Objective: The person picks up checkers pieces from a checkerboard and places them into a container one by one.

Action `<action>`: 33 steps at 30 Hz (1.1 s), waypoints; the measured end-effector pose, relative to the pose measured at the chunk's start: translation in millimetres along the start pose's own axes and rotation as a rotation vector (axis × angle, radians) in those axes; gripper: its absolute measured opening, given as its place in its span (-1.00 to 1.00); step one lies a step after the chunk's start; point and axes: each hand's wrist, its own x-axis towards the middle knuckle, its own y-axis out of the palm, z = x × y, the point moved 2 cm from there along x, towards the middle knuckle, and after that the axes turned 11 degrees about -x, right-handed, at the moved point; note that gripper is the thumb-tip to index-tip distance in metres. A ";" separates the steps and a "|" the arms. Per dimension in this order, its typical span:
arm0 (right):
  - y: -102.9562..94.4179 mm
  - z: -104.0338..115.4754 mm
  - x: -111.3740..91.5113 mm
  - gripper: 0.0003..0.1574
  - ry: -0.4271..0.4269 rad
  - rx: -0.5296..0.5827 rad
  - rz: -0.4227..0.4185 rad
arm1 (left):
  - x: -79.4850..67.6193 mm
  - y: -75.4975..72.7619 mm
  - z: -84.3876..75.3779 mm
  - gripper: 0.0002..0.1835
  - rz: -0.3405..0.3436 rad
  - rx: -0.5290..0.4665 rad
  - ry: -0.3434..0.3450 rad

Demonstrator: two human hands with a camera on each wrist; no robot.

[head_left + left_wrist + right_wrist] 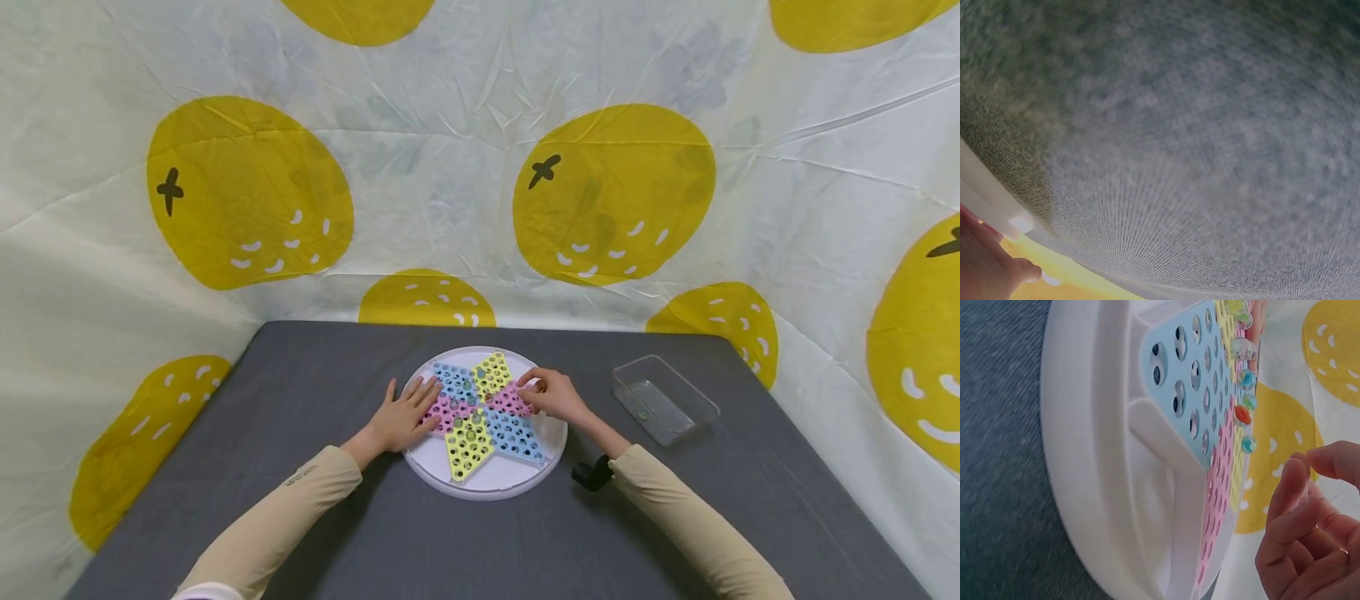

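Note:
A round white game board (480,490) bears a star of yellow, pink and blue triangles full of holes. Several glass marbles (1247,379) sit on its middle, one of them orange (1242,415). My left hand (405,417) rests spread on the board's left side; the left wrist view catches only part of it beside the white rim. Above the pink triangle (510,402) on the right is my right hand (557,395), fingers curled, thumb and index tips meeting. I see no marble between those tips; the inside of that hand is partly hidden.
To the right of the board stands a clear plastic box (666,402) with a green marble (642,414) in it. A dark grey cloth (337,367) covers the table. Behind hangs a white curtain (435,208) with big yellow fruit prints.

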 end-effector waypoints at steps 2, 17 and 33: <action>2.5 1.9 2.4 -0.71 0.005 0.002 0.004 | 0.6 -0.4 0.1 -0.34 0.005 0.006 -0.006; 27.2 9.5 19.1 -0.77 0.070 -0.027 0.012 | 3.1 0.2 0.1 -0.36 0.060 0.056 -0.062; 43.4 13.3 27.7 -0.73 0.036 0.011 0.056 | 4.8 3.3 2.6 -0.36 0.050 0.056 -0.062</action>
